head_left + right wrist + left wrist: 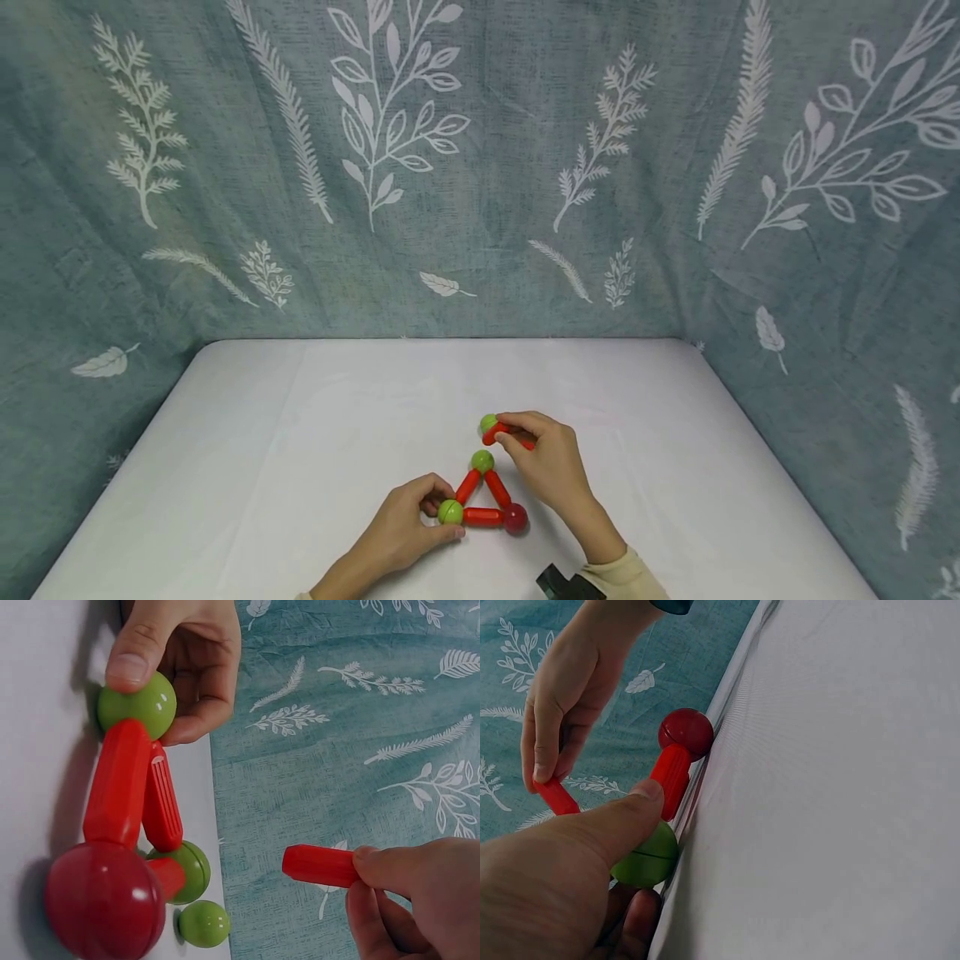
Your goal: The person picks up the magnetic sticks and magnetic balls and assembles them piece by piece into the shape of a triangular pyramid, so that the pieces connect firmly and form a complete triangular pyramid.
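Note:
A triangle of red rods joined by balls lies on the white table. Its corners are a green ball (451, 512) at the left, another green ball (482, 461) at the far point and a dark red ball (515, 518) at the right. With thumb and fingers, my left hand (408, 521) grips the left green ball. Beyond the triangle, my right hand (551, 458) pinches a red rod (319, 865) by one end, its other end free. More red shows between that hand's fingers in the head view. A loose green ball (204, 924) sits past the far corner.
The white tabletop (360, 417) spreads around both hands. A blue-green cloth with white leaf prints (480, 167) hangs behind the table and along its sides. At the right wrist, a black device (567, 585) shows near the bottom edge of the head view.

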Demonstrator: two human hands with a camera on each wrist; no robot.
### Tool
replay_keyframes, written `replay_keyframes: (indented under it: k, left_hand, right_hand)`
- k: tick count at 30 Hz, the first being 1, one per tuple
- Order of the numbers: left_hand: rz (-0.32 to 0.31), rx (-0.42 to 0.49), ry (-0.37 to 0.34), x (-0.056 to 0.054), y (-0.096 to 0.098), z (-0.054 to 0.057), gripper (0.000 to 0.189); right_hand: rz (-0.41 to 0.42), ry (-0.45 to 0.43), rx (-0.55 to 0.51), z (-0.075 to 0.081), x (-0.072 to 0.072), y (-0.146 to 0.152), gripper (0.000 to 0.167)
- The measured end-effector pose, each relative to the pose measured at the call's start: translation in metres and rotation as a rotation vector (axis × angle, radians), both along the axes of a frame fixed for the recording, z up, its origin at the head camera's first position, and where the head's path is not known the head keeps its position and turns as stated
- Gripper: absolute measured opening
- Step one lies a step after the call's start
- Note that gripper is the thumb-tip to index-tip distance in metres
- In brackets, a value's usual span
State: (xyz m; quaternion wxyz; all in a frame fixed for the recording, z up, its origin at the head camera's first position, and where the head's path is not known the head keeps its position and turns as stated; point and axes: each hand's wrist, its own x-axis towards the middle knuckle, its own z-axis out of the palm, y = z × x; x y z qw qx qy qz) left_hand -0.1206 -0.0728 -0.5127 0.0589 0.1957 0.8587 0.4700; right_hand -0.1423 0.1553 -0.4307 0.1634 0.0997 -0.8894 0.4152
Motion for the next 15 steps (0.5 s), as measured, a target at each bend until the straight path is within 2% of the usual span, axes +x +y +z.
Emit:
replay_keyframes:
  k: [6,15]
  left_hand:
    - [-0.006,0.009,0.009,0.0006,-0.0008,-0.0009,0.038]
    - [-0.013,0.002,0.011,0.001,-0.0012,0.001,0.039]
  right_hand:
    - [0.011,0.01,0.046,0.0001,-0.0006,-0.0048,0.026]
    - [0.041,0.032,0.057,-0.0016,0.0006,-0.0098,0.026]
